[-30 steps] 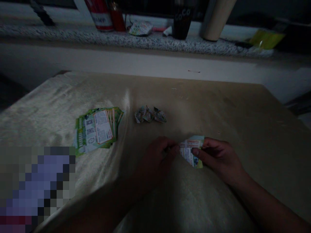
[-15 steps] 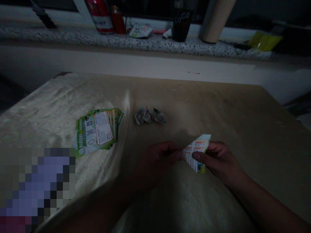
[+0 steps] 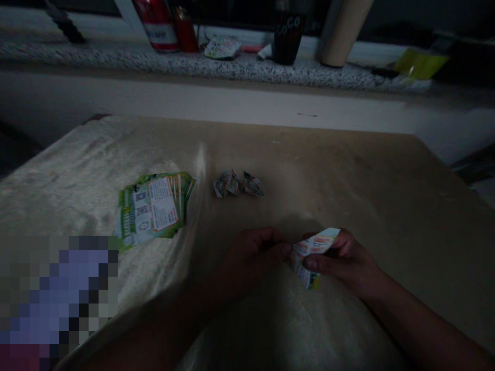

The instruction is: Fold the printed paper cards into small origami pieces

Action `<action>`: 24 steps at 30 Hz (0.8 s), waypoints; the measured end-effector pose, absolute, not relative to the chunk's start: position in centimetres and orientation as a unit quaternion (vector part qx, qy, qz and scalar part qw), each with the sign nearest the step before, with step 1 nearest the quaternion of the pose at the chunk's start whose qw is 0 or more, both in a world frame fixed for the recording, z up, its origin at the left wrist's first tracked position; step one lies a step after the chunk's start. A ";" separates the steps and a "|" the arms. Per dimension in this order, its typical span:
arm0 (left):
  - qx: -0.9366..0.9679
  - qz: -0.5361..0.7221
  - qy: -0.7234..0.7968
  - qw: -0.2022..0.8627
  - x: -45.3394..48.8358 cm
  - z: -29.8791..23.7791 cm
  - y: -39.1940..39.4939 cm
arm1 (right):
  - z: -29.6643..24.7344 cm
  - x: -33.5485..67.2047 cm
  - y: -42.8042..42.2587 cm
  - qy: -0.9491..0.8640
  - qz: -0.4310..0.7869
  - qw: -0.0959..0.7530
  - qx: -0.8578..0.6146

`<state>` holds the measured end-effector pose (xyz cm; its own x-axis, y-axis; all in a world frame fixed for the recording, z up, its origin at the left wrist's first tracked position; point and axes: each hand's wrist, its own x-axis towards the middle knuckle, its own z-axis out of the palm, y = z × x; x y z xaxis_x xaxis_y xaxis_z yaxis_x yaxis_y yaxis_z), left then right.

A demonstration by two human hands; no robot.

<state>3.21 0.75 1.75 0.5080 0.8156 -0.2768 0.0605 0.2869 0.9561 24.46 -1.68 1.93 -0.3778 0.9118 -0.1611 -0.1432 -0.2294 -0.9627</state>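
Note:
A folded paper flyer (image 3: 315, 246), white with orange and black print and a green-yellow edge, is held between my hands above the table. My left hand (image 3: 263, 252) pinches its left corner between thumb and fingertips. On the right side, my right hand (image 3: 342, 257) grips it with the thumb across the front and the fingers behind, mostly hidden. The paper bends along its middle. Beyond my hands sit small folded paper pieces (image 3: 253, 184), close together on the cloth.
A fanned stack of green and white flyers (image 3: 160, 206) lies at left on the covered table (image 3: 348, 170). At lower left, one area is pixelated. The granite sill (image 3: 240, 69) behind holds a red can (image 3: 158, 31), a dark cup (image 3: 288, 38) and a tan cylinder (image 3: 344, 36).
The flyer's right part has tilted and creased, its top corner dropping lower and to the right. My right hand has turned slightly with it; the left keeps its pinch.

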 end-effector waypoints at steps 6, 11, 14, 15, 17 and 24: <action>0.531 0.270 0.417 0.687 3.2 2.3 0.6 | 1.9 24.5 -1.6 -0.482 0.688 0.380 -0.387; 0.529 0.275 0.427 0.679 3.1 2.2 0.7 | 1.9 24.4 -1.7 -0.490 0.676 0.378 -0.400; 0.515 0.309 0.399 0.693 2.8 1.7 0.9 | 1.7 24.3 -1.7 -0.471 0.673 0.397 -0.410; 0.511 0.323 0.389 0.695 2.7 1.5 0.9 | 1.6 24.2 -1.6 -0.465 0.675 0.398 -0.412; 0.510 0.335 0.379 0.696 2.4 1.2 0.9 | 1.6 24.2 -1.6 -0.455 0.682 0.396 -0.413; 0.521 0.338 0.406 0.671 2.5 1.3 0.6 | 1.7 24.2 -1.5 -0.458 0.669 0.405 -0.423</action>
